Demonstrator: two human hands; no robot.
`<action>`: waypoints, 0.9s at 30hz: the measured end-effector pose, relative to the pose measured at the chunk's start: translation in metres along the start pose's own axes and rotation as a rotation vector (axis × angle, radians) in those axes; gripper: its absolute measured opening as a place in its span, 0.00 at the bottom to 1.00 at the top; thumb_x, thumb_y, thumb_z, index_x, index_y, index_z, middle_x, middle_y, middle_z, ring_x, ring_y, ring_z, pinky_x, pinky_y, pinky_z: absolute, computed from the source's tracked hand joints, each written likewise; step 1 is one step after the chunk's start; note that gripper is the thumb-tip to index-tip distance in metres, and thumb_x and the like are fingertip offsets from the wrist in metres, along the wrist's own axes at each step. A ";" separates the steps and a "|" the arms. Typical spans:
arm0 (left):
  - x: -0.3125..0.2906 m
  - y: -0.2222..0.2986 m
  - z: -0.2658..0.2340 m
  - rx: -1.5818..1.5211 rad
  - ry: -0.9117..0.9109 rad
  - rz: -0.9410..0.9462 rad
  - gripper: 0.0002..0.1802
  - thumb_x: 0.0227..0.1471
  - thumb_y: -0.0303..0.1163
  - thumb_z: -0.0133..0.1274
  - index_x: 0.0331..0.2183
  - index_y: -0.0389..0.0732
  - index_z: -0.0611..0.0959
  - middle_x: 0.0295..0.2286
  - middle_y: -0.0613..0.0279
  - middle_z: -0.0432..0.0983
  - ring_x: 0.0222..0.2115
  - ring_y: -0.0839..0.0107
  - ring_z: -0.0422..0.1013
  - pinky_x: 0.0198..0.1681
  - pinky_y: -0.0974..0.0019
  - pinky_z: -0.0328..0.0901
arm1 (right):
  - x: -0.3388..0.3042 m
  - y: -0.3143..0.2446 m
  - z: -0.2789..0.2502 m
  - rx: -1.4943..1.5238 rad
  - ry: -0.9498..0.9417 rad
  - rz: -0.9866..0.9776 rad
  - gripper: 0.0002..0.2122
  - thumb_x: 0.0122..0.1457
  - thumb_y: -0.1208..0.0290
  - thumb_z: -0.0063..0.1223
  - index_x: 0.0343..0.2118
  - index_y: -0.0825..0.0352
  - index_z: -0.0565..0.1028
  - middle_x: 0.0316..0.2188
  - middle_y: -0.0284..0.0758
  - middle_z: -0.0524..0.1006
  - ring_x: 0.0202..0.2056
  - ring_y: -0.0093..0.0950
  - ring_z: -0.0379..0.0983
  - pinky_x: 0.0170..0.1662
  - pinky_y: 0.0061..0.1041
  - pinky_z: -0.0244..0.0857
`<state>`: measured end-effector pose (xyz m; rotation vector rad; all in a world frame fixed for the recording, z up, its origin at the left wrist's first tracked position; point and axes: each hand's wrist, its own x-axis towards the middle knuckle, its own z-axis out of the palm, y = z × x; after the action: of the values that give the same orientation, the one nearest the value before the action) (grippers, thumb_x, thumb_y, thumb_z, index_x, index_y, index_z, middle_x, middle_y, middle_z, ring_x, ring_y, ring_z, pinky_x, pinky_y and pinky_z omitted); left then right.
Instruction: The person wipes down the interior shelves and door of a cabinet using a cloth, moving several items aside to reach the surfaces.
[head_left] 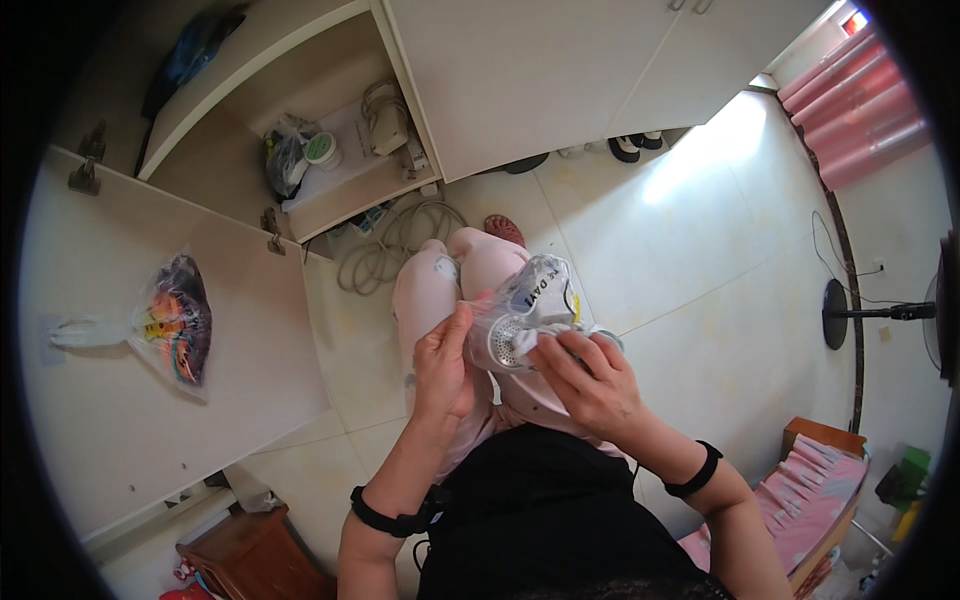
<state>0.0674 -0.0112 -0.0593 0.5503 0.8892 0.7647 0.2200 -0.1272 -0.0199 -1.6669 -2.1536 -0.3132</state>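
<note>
A clear plastic bag [545,270], crinkled and glossy, is held above the person's pink trousers [422,295]; through it show bold dark lettering on a pale patch, a yellow streak and a round, silvery perforated disc [506,342] near its lower left. A soft white bunched piece [527,346] sits just beside the disc. Under and around the bag spreads a pale tiled floor [700,310], with a red perforated shoe [505,230] just beyond the bag and a coiled grey hose [360,262] to its upper left. Farther that way stands an open cabinet [290,205] containing a green-lidded tub [320,150]; right of the bag, well apart, is a black fan [938,308]. On the bag's left, the left hand [443,368] pinches its edge between thumb and fingers; on its right, the right hand [588,378], palm down, closes bent fingers on the white piece.
</note>
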 end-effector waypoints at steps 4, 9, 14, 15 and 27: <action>-0.005 -0.002 0.002 0.006 0.018 -0.003 0.17 0.62 0.36 0.48 0.41 0.30 0.81 0.43 0.55 0.78 0.42 0.72 0.73 0.47 0.67 0.69 | -0.004 0.000 -0.014 -0.053 -0.091 0.046 0.19 0.44 0.73 0.52 0.42 0.69 0.79 0.44 0.35 0.74 0.43 0.33 0.70 0.45 0.33 0.65; -0.010 -0.003 -0.002 -0.076 0.052 -0.057 0.16 0.61 0.37 0.50 0.42 0.33 0.80 0.41 0.58 0.78 0.42 0.70 0.74 0.47 0.64 0.70 | 0.028 -0.007 -0.012 0.108 0.071 0.182 0.20 0.42 0.76 0.52 0.43 0.70 0.78 0.46 0.35 0.73 0.43 0.35 0.70 0.42 0.31 0.68; -0.008 -0.002 -0.009 -0.182 0.105 -0.097 0.16 0.60 0.38 0.51 0.42 0.35 0.80 0.40 0.60 0.78 0.41 0.70 0.74 0.46 0.63 0.70 | 0.008 0.006 0.010 0.117 0.073 0.120 0.23 0.39 0.78 0.55 0.44 0.69 0.78 0.46 0.34 0.73 0.41 0.34 0.70 0.41 0.30 0.69; -0.008 -0.003 -0.009 -0.167 0.139 -0.108 0.15 0.60 0.38 0.51 0.42 0.36 0.80 0.40 0.60 0.78 0.42 0.69 0.74 0.46 0.63 0.70 | 0.003 0.010 0.009 0.113 0.054 0.136 0.22 0.39 0.79 0.55 0.44 0.68 0.78 0.46 0.34 0.73 0.41 0.34 0.70 0.41 0.30 0.69; -0.024 0.002 0.002 -0.245 0.081 -0.174 0.19 0.61 0.37 0.50 0.48 0.34 0.76 0.47 0.59 0.74 0.47 0.68 0.71 0.51 0.63 0.67 | 0.020 -0.001 0.015 0.361 0.138 0.365 0.22 0.45 0.82 0.54 0.47 0.67 0.76 0.43 0.38 0.72 0.41 0.38 0.70 0.44 0.32 0.69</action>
<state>0.0584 -0.0283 -0.0455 0.2244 0.8901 0.7280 0.2127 -0.1039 -0.0249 -1.7203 -1.6458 0.0623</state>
